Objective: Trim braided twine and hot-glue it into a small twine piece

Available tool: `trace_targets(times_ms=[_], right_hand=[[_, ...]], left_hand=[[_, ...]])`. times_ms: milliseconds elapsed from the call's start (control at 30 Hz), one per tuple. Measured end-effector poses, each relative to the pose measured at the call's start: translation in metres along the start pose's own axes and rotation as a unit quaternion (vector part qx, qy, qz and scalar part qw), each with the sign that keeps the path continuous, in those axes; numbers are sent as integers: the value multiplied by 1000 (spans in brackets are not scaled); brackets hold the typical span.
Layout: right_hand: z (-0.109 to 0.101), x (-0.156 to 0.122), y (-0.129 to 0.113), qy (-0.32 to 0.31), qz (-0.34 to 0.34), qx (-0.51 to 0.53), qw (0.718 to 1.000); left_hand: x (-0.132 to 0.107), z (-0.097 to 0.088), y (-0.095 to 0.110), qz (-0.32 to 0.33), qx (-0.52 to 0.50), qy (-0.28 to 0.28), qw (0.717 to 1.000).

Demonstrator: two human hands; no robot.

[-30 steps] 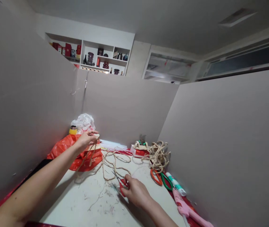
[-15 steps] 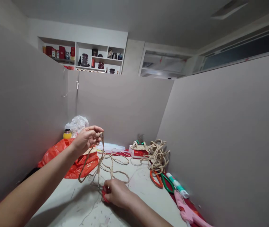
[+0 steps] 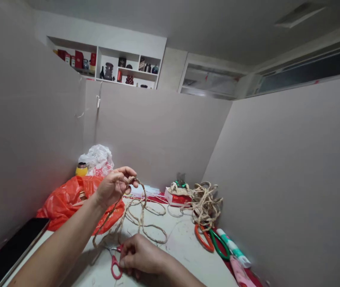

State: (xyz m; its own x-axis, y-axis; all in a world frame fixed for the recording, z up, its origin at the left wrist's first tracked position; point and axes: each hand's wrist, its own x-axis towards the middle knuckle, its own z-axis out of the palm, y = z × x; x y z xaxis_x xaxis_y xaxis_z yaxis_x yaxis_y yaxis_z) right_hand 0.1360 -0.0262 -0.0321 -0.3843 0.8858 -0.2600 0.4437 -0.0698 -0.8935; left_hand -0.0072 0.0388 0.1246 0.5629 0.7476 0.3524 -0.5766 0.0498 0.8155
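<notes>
My left hand [image 3: 114, 186] is raised above the table, pinching a length of tan jute twine [image 3: 141, 215] that hangs from it in loops down to the white tabletop [image 3: 182, 247]. Lower and nearer to me, my right hand [image 3: 141, 257] is closed over the handles of small red scissors [image 3: 114, 261] that rest on the table, blades pointing left toward the hanging twine. The twine trails right to a tangled heap of jute twine [image 3: 202, 201].
A red plastic bag [image 3: 68, 201], a white plastic bag [image 3: 96, 159] and a yellow jar [image 3: 81, 170] sit at the left. A red-and-white box [image 3: 177, 196], orange and green scissors [image 3: 210, 241], a glue tube [image 3: 234, 249] and a pink tool [image 3: 241, 275] lie right. Cardboard walls [image 3: 292, 179] enclose the table.
My left hand has shifted right and toward me with the twine, lifting it into longer hanging loops. My right hand has drawn the red scissors left and closer to me.
</notes>
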Motion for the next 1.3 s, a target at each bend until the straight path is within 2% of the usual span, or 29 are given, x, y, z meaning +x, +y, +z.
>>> trace_targets(times_ms=[33,100,200,300,400,567,633,733,867,967,1067,1133,1167,1233,1300], right_hand=[[-4,-1,2,22,0,21,1000],[-15,-4,7,103,-14,63,993],[-39,-8,12,241,-48,138,959],[-64,-10,7,303,-78,205,927],[-76,-9,-8,286,-113,249,918],[-69,-4,-30,181,-129,267,938],[-67,-2,-33,171,-136,266,939],[-74,0,-36,192,-161,261,932],[-99,-2,-49,240,-200,233,921],[-114,-8,-64,253,-221,180,924],[-116,-14,-80,229,-229,99,941],[-112,-17,-88,209,-238,47,947],[-110,-18,-92,204,-244,25,948],[-107,-20,-98,204,-258,-13,944],[-106,-21,-103,221,-269,-42,936]], left_hand=[[1,-3,-1,-1,-9,0,1000],[2,-8,-2,-4,-21,1,1000],[1,-11,1,0,-31,2,1000],[0,-12,4,9,-30,3,1000],[0,-10,5,15,-16,2,1000],[1,-10,4,23,42,16,999],[1,-14,5,23,81,25,996],[2,-24,9,7,166,34,985],[6,-41,13,-16,328,55,943],[7,-44,11,48,424,123,896],[5,-34,3,120,474,166,856],[2,-25,-5,135,497,135,847],[2,-22,-9,130,510,86,846],[1,-18,-17,89,501,-3,861],[1,-17,-23,64,500,-37,863]])
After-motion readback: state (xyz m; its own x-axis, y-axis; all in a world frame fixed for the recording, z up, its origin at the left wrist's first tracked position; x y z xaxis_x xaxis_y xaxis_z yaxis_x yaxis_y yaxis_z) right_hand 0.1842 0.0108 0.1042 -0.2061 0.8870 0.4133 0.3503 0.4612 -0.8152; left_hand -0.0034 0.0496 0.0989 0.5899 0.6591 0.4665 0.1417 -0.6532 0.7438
